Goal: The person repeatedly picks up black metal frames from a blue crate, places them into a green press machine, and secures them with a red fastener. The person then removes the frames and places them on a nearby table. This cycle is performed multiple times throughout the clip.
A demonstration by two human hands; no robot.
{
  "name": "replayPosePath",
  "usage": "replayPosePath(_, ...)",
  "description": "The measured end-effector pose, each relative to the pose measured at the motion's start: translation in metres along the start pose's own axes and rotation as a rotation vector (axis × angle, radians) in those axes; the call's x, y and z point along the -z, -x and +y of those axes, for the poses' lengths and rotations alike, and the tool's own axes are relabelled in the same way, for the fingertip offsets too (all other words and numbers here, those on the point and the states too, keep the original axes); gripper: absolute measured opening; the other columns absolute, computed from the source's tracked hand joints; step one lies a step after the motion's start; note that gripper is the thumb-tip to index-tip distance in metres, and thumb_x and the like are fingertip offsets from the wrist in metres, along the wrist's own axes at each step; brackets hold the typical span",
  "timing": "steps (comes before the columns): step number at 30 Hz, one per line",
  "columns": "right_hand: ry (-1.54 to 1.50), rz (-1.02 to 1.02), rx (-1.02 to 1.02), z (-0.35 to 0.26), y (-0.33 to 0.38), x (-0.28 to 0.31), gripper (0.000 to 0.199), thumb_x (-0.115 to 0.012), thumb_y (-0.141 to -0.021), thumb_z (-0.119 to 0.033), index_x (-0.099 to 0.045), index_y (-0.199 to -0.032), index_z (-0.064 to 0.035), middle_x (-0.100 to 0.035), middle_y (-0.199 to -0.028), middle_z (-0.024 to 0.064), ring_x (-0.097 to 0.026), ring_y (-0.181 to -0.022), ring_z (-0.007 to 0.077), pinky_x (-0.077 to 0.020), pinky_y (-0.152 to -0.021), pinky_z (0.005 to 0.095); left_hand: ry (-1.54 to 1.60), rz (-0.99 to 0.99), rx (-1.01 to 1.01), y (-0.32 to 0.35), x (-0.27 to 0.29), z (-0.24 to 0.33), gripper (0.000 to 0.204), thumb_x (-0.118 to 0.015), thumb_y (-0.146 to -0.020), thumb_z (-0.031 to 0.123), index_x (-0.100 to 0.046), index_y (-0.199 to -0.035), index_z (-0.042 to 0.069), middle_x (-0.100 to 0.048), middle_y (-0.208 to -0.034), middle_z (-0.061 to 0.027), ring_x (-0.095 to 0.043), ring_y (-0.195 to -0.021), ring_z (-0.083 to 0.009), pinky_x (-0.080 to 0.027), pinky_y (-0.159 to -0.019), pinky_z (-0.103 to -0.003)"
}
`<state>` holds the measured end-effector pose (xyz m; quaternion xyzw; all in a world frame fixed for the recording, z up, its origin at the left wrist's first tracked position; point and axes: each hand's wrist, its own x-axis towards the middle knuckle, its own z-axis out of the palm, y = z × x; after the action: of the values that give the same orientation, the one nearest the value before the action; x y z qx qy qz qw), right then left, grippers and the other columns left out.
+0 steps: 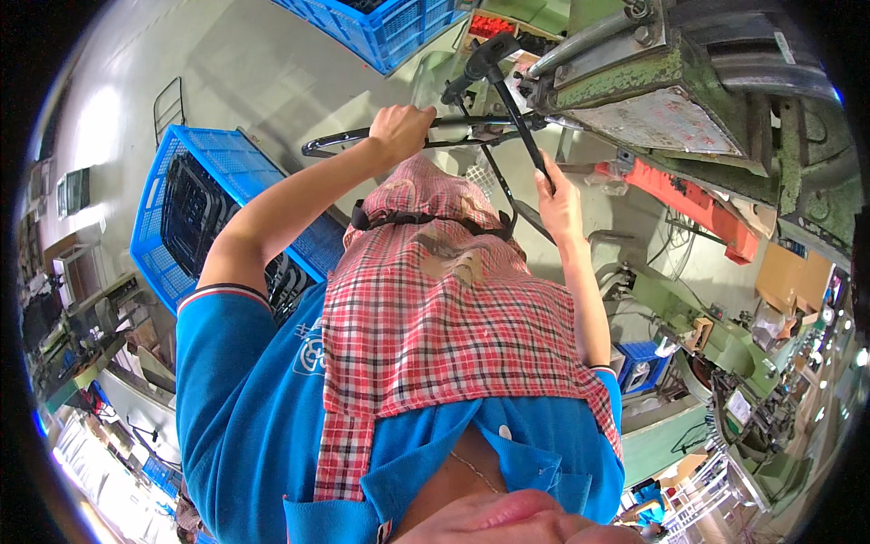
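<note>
My left hand is closed round a looped black tubular frame, which reaches right toward the green machine. My right hand grips the lower end of a straight black bar. At its upper end the bar meets a thick black crosspiece, forming a T shape. The bar crosses over the frame, close to the machine's front. Some thin black tubing also runs down between my hands, and I cannot tell which piece it belongs to.
A blue crate holding several black bent frames stands at my left. Another blue crate sits at the far side, near a box of red parts. To the right are a red-orange beam and a small blue bin.
</note>
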<state>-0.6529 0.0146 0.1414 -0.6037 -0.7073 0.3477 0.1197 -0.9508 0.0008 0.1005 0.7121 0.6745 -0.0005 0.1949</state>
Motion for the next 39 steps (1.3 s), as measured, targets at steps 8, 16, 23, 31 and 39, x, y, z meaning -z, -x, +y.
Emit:
replayPosePath(8, 0.141, 0.023, 0.087, 0.008, -0.010, 0.004, 0.036, -0.055, -0.096, -0.029, -0.056, -0.132, -0.0265, -0.065, -0.082, 0.0221, -0.063, -0.079, 0.0410, -0.0485, -0.070, 0.0466, -0.035, 0.012, -0.038, -0.007, 0.001, -0.001, 0.019, -0.053, -0.080, 0.003, -0.060, -0.098, 0.005, -0.068, -0.082, -0.0187, -0.068, -0.081, -0.0382, -0.053, -0.067, -0.049)
replayPosePath(16, 0.056, 0.072, 0.131, 0.020, -0.005, -0.009, 0.040, -0.058, -0.095, -0.021, -0.055, -0.135, -0.0216, -0.055, -0.068, 0.0224, -0.055, -0.055, 0.0347, -0.0466, -0.059, 0.0377, 0.098, 0.022, 0.032, 0.006, -0.011, 0.006, 0.017, -0.053, -0.081, 0.004, -0.059, -0.097, 0.003, -0.068, -0.080, -0.0202, -0.068, -0.079, -0.0397, -0.053, -0.066, -0.049)
replayPosePath(23, 0.082, 0.030, 0.107, 0.011, -0.005, -0.005, 0.040, -0.057, -0.095, -0.019, -0.054, -0.135, -0.0193, -0.058, -0.075, 0.0247, -0.059, -0.062, 0.0393, -0.0475, -0.059, 0.0367, 0.157, -0.165, -0.129, -0.008, 0.029, -0.014, 0.031, -0.054, -0.094, 0.037, -0.060, -0.094, 0.007, -0.067, -0.080, -0.0173, -0.067, -0.079, -0.0377, -0.052, -0.068, -0.051)
replayPosePath(31, -0.146, -0.040, 0.059, 0.018, 0.002, -0.016, 0.038, -0.060, -0.095, -0.015, -0.056, -0.133, -0.0141, -0.054, -0.068, 0.0202, -0.043, -0.053, 0.0203, -0.0425, -0.054, 0.0300, 0.449, 0.172, -0.396, -0.200, 0.050, -0.077, 0.046, -0.056, -0.093, 0.051, -0.066, -0.113, 0.010, -0.069, -0.097, -0.0140, -0.066, -0.091, -0.0303, -0.052, -0.079, -0.040)
replayPosePath(39, 0.099, -0.009, 0.046, 0.011, -0.007, -0.004, 0.039, -0.059, -0.095, -0.015, -0.056, -0.134, -0.0126, -0.039, -0.063, 0.0040, -0.034, -0.057, 0.0100, -0.0343, -0.051, 0.0263, -0.047, 0.098, -0.374, -0.283, 0.020, -0.015, 0.029, -0.064, -0.084, 0.023, -0.069, -0.109, 0.008, -0.070, -0.103, -0.0151, -0.068, -0.095, -0.0335, -0.054, -0.080, -0.043)
